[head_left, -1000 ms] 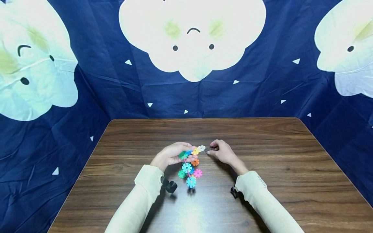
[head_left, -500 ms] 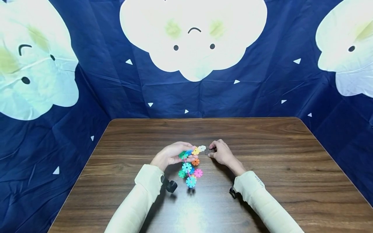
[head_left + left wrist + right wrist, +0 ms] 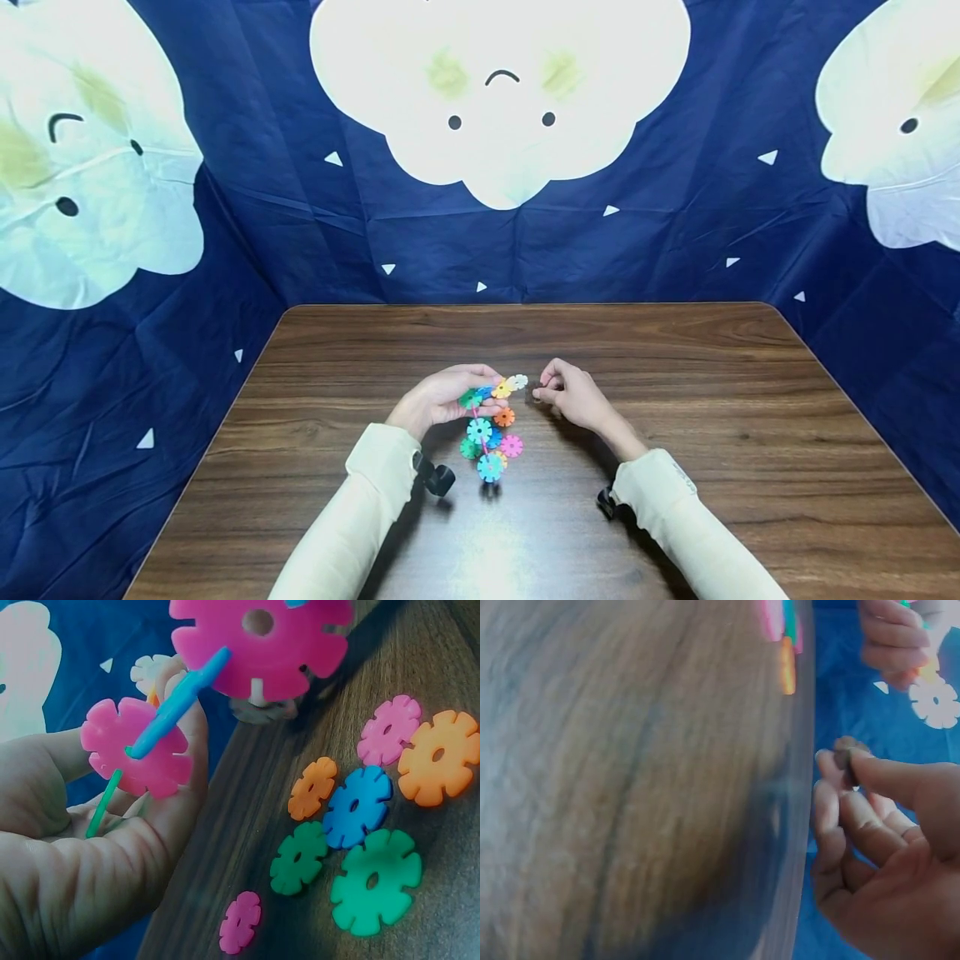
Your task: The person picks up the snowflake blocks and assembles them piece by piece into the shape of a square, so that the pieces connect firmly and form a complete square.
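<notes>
My left hand (image 3: 450, 396) holds a chain of interlocking flower-shaped plastic discs between thumb and fingers. A white disc (image 3: 517, 382) tips the chain on the right, beside a yellow disc (image 3: 502, 389). From the hand the chain hangs toward me, ending in a light blue disc (image 3: 490, 468). Large in the left wrist view are its pink disc (image 3: 259, 645) and an edge-on blue disc (image 3: 180, 701). Just right of the white disc, my right hand (image 3: 576, 396) pinches a dark brown disc (image 3: 845, 761) between thumb and fingertips, which partly hide it.
Several loose discs lie on the wooden table (image 3: 720, 417) under the chain: orange (image 3: 439, 776), blue (image 3: 356, 825), green (image 3: 386, 900) and pink (image 3: 240, 922) among them. A blue curtain (image 3: 442, 242) with clouds closes off the table's back and sides.
My right hand has turned slightly and its wrist has shifted right, so the dark disc shows less between the fingers. The left hand and chain are nearly still.
</notes>
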`<move>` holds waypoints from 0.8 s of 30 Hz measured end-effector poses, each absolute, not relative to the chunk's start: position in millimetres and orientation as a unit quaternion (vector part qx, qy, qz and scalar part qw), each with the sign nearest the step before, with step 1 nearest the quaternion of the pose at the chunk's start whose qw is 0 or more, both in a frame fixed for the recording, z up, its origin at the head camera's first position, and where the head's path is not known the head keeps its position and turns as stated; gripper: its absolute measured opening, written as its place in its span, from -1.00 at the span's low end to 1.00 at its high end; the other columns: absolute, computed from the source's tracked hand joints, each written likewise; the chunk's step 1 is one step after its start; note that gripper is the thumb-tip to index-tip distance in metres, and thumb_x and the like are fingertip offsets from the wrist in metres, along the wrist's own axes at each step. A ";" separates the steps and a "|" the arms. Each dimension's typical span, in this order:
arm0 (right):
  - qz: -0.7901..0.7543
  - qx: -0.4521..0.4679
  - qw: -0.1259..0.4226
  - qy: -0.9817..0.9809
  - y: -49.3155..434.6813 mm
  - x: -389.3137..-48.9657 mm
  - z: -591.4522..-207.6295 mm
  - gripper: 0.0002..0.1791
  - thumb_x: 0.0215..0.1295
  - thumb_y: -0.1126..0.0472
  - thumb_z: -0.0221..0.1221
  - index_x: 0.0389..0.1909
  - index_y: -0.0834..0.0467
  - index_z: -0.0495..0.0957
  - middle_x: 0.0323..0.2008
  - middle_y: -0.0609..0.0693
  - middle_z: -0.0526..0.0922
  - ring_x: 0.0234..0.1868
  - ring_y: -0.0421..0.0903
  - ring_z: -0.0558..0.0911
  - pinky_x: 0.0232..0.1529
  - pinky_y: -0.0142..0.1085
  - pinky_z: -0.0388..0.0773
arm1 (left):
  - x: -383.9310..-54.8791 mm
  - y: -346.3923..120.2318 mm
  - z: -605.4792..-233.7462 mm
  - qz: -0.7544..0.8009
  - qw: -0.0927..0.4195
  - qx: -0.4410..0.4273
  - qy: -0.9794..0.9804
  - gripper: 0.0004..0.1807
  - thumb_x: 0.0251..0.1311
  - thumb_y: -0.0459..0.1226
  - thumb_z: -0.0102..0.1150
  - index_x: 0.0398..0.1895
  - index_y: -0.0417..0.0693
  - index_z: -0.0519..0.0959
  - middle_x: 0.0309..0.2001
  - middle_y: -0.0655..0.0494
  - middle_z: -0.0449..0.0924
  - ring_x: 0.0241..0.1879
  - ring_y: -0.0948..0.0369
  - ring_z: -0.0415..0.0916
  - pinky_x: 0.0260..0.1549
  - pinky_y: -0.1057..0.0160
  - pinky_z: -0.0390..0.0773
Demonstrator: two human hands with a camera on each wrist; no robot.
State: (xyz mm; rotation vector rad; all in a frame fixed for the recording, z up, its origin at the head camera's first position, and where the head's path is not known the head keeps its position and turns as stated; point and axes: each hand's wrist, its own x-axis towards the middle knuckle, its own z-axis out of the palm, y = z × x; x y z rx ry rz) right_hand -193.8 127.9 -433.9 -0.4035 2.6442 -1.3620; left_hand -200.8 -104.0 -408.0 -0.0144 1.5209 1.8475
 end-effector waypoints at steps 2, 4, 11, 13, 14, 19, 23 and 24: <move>-0.481 -0.144 0.079 0.861 129.7 -192.7 -431.3 -0.81 0.28 0.24 0.21 -0.27 0.21 0.38 -0.47 0.12 0.69 -0.49 0.07 0.64 -0.50 -0.27 0.52 | -200.5 -103.9 -407.7 0.718 0.365 -0.002 0.593 -0.79 0.38 -0.37 -0.05 0.01 -0.29 0.38 -0.36 -0.09 0.59 -0.38 0.19 0.65 -0.30 0.32 0.66; -0.511 -0.150 0.082 0.842 130.8 -192.0 -429.0 -0.80 0.30 0.25 0.19 -0.22 0.25 0.38 -0.43 0.15 0.71 -0.38 0.13 0.68 -0.39 -0.19 0.59 | -200.4 -103.5 -407.5 0.718 0.363 -0.004 0.594 -0.78 0.37 -0.38 -0.04 0.02 -0.30 0.38 -0.36 -0.08 0.60 -0.39 0.19 0.65 -0.31 0.32 0.66; -0.607 -0.151 0.079 0.776 132.5 -190.3 -423.2 -0.71 0.30 0.31 0.18 -0.05 0.38 0.41 -0.37 0.30 0.68 -0.23 0.31 0.65 -0.16 0.07 0.60 | -200.9 -101.8 -408.4 0.717 0.348 -0.022 0.603 -0.73 0.34 -0.37 0.02 0.05 -0.32 0.38 -0.36 -0.06 0.58 -0.40 0.20 0.65 -0.31 0.31 0.67; -0.611 -0.148 0.075 0.774 133.0 -189.5 -421.6 -0.72 0.30 0.30 0.18 -0.05 0.36 0.44 -0.38 0.26 0.69 -0.23 0.29 0.66 -0.17 0.03 0.61 | -201.0 -101.5 -408.8 0.717 0.347 -0.023 0.604 -0.73 0.34 -0.36 0.02 0.04 -0.31 0.37 -0.36 -0.06 0.58 -0.41 0.21 0.65 -0.31 0.32 0.67; -0.609 -0.145 0.074 0.776 133.2 -189.1 -421.0 -0.73 0.30 0.28 0.19 -0.06 0.33 0.46 -0.38 0.23 0.70 -0.23 0.27 0.66 -0.20 -0.01 0.62 | -201.1 -101.5 -409.0 0.717 0.347 -0.024 0.604 -0.73 0.34 -0.36 0.02 0.04 -0.31 0.37 -0.35 -0.07 0.58 -0.41 0.21 0.65 -0.31 0.32 0.67; -0.593 -0.132 0.079 0.790 134.1 -187.7 -420.0 -0.74 0.30 0.17 0.20 -0.06 0.21 0.54 -0.43 0.04 0.72 -0.29 0.18 0.65 -0.36 -0.18 0.57 | -200.3 -101.9 -408.6 0.715 0.349 -0.022 0.605 -0.74 0.35 -0.35 0.01 0.03 -0.31 0.39 -0.32 -0.05 0.55 -0.40 0.22 0.65 -0.26 0.32 0.66; -0.590 -0.130 0.086 0.792 133.3 -187.0 -422.3 -0.73 0.31 0.15 0.20 -0.06 0.20 0.55 -0.44 0.00 0.71 -0.29 0.18 0.62 -0.40 -0.20 0.54 | -199.4 -101.9 -408.2 0.713 0.351 -0.021 0.607 -0.76 0.34 -0.36 0.02 0.00 -0.31 0.42 -0.32 -0.03 0.54 -0.38 0.21 0.65 -0.21 0.30 0.65; -0.591 -0.128 0.088 0.791 132.7 -186.8 -422.9 -0.74 0.31 0.15 0.19 -0.06 0.20 0.55 -0.43 0.01 0.71 -0.28 0.19 0.62 -0.38 -0.20 0.55 | -199.3 -101.7 -408.3 0.712 0.352 -0.022 0.607 -0.78 0.34 -0.36 0.02 -0.02 -0.30 0.43 -0.32 -0.03 0.53 -0.37 0.21 0.66 -0.20 0.30 0.65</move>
